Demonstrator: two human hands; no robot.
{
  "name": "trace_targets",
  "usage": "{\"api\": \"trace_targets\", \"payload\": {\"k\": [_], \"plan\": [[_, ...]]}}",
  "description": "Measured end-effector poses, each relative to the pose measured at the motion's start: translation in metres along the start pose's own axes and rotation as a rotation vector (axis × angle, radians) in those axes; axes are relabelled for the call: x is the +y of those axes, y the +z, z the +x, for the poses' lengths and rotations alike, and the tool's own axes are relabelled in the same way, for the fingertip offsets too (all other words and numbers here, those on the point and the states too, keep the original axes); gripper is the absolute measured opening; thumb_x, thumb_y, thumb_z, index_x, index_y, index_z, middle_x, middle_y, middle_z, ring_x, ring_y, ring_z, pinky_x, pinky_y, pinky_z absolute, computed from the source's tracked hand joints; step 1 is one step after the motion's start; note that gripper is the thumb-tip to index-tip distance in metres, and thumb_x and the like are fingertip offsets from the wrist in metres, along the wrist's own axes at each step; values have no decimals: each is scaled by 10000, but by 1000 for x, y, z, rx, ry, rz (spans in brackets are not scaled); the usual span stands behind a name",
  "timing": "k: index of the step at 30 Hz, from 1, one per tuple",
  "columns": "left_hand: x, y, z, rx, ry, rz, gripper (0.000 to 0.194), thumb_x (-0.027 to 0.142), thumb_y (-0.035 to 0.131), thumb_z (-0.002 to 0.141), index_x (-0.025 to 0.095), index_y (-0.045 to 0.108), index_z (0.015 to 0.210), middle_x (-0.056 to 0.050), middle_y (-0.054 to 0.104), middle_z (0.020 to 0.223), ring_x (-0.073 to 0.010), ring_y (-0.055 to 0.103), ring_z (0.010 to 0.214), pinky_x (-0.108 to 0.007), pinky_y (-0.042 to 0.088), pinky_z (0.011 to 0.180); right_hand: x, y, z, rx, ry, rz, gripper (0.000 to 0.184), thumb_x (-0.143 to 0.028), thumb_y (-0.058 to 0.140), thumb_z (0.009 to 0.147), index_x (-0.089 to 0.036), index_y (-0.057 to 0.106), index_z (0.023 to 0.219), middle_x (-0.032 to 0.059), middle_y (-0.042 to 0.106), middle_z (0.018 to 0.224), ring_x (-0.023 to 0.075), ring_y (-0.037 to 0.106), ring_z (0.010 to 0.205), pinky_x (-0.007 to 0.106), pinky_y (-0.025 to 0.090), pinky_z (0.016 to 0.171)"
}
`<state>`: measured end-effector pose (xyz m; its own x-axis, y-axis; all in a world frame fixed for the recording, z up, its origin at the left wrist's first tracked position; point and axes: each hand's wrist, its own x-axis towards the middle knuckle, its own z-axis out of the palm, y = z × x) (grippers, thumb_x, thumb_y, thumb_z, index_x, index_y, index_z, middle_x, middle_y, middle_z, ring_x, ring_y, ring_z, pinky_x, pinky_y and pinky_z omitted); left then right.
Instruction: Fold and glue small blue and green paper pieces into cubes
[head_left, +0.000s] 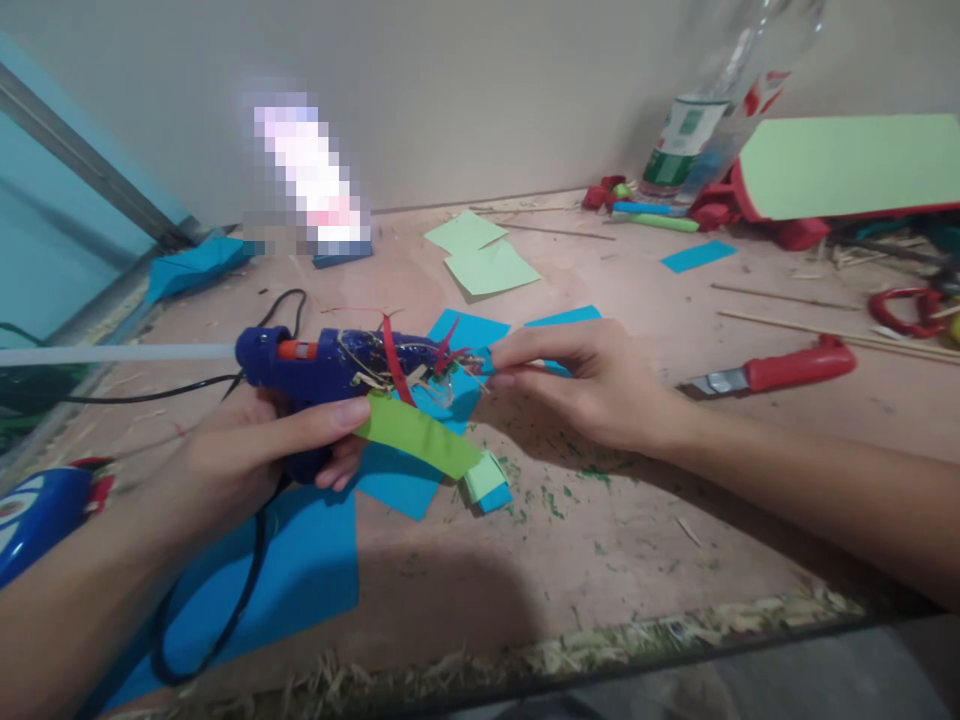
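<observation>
My left hand (pixel 262 450) is wrapped round the grip of a blue hot glue gun (pixel 330 362), with a pale glue stick (pixel 112 353) sticking out of its back to the left. A green paper strip (pixel 424 438) lies pinned under my left thumb against the gun. Red strips and dried glue threads cling to the gun's barrel. My right hand (pixel 592 385) pinches something small at the gun's nozzle (pixel 480 362), over blue paper pieces (pixel 469 335). What the fingers pinch is too small to name.
A red-handled utility knife (pixel 780 368) lies to the right. Green paper squares (pixel 487 265), thin wooden sticks (pixel 787 298), a clear bottle (pixel 705 130), a large green sheet (pixel 855 165) and red scissors (pixel 904 310) lie further back. A big blue sheet (pixel 300 570) and the black cord (pixel 240 610) sit near the front edge.
</observation>
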<state>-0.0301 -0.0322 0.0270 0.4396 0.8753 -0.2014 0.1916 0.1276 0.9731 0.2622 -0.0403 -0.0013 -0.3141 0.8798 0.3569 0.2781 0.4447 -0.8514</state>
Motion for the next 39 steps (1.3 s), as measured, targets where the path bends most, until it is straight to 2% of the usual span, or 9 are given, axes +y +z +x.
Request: {"api": "trace_targets", "payload": {"k": [10, 23, 39], "plan": [[0, 1, -1, 6, -30, -17, 414, 473, 863, 813, 173, 671, 602, -23, 584, 521, -150, 561, 445, -271, 479, 441, 0, 1, 0, 0, 37, 46, 126, -185, 713, 936, -215, 833, 911, 16, 840, 973, 208, 783, 956, 332, 630, 864], [-1, 0, -3, 27, -27, -4, 428, 483, 868, 808, 177, 660, 593, -13, 577, 516, -136, 544, 444, -257, 457, 448, 4, 1, 0, 2, 3, 42, 135, -139, 719, 931, -200, 838, 917, 3, 840, 946, 179, 777, 921, 292, 617, 850], [-4, 1, 1, 12, -11, 41, 499, 560, 852, 823, 189, 655, 553, -13, 584, 482, -130, 550, 436, -234, 463, 442, 4, 0, 1, -18, -30, 34, 133, -137, 715, 936, -187, 837, 923, 25, 841, 955, 195, 777, 927, 309, 620, 853]]}}
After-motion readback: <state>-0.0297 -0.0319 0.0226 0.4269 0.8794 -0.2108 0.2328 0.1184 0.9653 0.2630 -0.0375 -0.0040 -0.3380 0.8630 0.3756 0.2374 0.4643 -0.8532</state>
